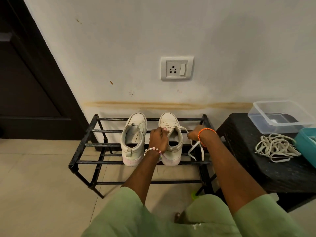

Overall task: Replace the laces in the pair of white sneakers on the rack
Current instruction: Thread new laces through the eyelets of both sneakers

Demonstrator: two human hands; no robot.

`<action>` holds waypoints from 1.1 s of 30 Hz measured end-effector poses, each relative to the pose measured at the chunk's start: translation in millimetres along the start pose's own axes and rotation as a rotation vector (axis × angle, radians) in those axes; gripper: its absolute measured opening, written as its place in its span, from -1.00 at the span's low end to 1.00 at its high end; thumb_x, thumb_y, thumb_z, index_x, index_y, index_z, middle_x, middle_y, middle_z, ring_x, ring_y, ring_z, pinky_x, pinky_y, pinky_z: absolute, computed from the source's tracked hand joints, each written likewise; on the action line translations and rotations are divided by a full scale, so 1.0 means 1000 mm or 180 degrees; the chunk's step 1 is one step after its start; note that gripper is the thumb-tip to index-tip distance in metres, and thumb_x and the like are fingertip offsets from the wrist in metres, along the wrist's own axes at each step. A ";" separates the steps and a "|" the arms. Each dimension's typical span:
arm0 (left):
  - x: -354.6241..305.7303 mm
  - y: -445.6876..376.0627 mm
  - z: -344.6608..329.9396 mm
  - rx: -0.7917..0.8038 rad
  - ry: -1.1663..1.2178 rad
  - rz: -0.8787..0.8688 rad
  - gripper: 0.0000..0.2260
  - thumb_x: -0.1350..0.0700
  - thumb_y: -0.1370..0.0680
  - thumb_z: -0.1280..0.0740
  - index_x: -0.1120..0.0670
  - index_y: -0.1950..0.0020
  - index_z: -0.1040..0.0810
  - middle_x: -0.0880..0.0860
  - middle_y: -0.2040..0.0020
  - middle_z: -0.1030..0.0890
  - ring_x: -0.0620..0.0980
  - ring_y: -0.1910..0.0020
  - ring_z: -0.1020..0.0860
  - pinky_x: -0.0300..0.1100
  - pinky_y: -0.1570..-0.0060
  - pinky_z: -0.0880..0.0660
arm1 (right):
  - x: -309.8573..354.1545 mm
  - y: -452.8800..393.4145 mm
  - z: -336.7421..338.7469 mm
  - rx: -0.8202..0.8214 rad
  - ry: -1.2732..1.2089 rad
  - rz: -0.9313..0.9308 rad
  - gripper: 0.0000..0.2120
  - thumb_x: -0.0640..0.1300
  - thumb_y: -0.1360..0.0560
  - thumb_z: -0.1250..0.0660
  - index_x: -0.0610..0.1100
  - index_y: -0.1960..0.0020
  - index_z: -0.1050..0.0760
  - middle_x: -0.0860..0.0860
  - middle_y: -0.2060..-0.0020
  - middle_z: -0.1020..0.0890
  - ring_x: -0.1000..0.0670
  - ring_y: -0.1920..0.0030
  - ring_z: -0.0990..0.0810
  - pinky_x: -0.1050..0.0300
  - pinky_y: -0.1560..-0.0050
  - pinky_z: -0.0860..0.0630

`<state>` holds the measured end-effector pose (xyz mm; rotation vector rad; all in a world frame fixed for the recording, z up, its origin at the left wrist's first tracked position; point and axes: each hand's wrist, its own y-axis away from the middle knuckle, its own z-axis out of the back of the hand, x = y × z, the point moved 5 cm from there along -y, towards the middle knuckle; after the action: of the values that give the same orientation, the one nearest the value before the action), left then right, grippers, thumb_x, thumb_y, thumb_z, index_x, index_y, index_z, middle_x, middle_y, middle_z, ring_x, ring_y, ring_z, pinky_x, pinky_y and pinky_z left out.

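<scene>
— Where are the sneakers?

— Both stand side by side on the top bars of the black rack [85, 144], toes to the wall. The left sneaker [134, 139] has no lace and is untouched.

— And the hands?

— The left hand [158, 139] grips the collar of the right sneaker [172, 139], fingers curled over its edge. The right hand [195, 133] is closed on a white lace [194, 149] just beside that shoe; the lace runs from the eyelets and its ends hang down past the bars.

— Anything nearby?

— A heap of loose laces [275, 147] lies on a black stool [242, 151] right of the rack, near a clear tub [280, 115].
</scene>
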<state>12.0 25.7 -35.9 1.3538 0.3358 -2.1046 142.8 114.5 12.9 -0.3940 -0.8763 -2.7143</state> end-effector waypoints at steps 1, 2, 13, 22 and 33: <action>-0.001 -0.003 0.000 0.0063 -0.0063 -0.0021 -0.73 0.06 -0.62 -0.19 0.22 -0.15 -0.50 0.24 -0.16 -0.50 0.16 -0.12 -0.48 -0.23 -0.01 -0.32 | 0.002 -0.003 0.003 -0.0229 -0.0044 0.0133 -0.80 -0.11 -0.57 -0.19 -0.24 -0.01 -0.48 -0.13 0.12 -0.49 -0.12 0.05 -0.47 0.05 0.03 -0.44; -0.003 -0.005 0.000 0.0109 -0.0105 -0.0043 -0.75 0.04 -0.60 -0.23 0.21 -0.11 -0.51 0.23 -0.13 -0.51 0.14 -0.09 -0.50 -0.24 0.02 -0.32 | 0.003 -0.007 0.006 -0.0431 -0.0240 0.0271 -0.81 -0.11 -0.55 -0.23 -0.23 0.05 -0.52 -0.12 0.15 -0.52 -0.13 0.03 -0.50 0.05 -0.02 -0.46; -0.018 -0.024 0.007 -0.0010 -0.0350 0.0415 -0.69 0.11 -0.64 -0.09 0.29 -0.21 -0.46 0.27 -0.20 -0.51 0.21 -0.18 -0.47 -0.09 -0.08 -0.37 | 0.012 -0.030 -0.012 -0.0861 -0.1100 0.0862 -0.92 -0.20 -0.56 -0.22 -0.13 0.08 -0.48 -0.08 0.13 -0.56 -0.09 0.05 -0.54 0.14 0.04 -0.43; -0.014 -0.027 0.011 0.0227 -0.0254 0.1038 -0.66 0.17 -0.64 -0.08 0.34 -0.30 -0.43 0.29 -0.29 -0.47 0.22 -0.29 -0.43 -0.10 -0.15 -0.39 | 0.001 -0.038 -0.022 -0.0386 -0.1953 0.0635 -0.78 -0.24 -0.59 -0.19 -0.11 0.23 -0.43 -0.06 0.27 -0.53 -0.06 0.11 -0.55 -0.03 -0.09 -0.56; -0.036 -0.015 0.027 0.0243 0.1024 0.1471 -0.84 0.22 -0.58 -0.23 0.26 0.16 -0.48 0.11 0.36 -0.56 -0.04 0.46 -0.57 -0.27 0.48 -0.44 | 0.014 -0.017 0.006 -0.0176 -0.2586 0.0302 -0.68 -0.16 -0.57 -0.19 -0.17 0.35 -0.36 -0.06 0.43 -0.45 0.02 0.41 -0.50 0.25 0.39 -0.39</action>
<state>-6.4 36.1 6.6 1.6364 0.0583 -1.5373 125.6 129.7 13.1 -1.5652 -0.9097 -2.4684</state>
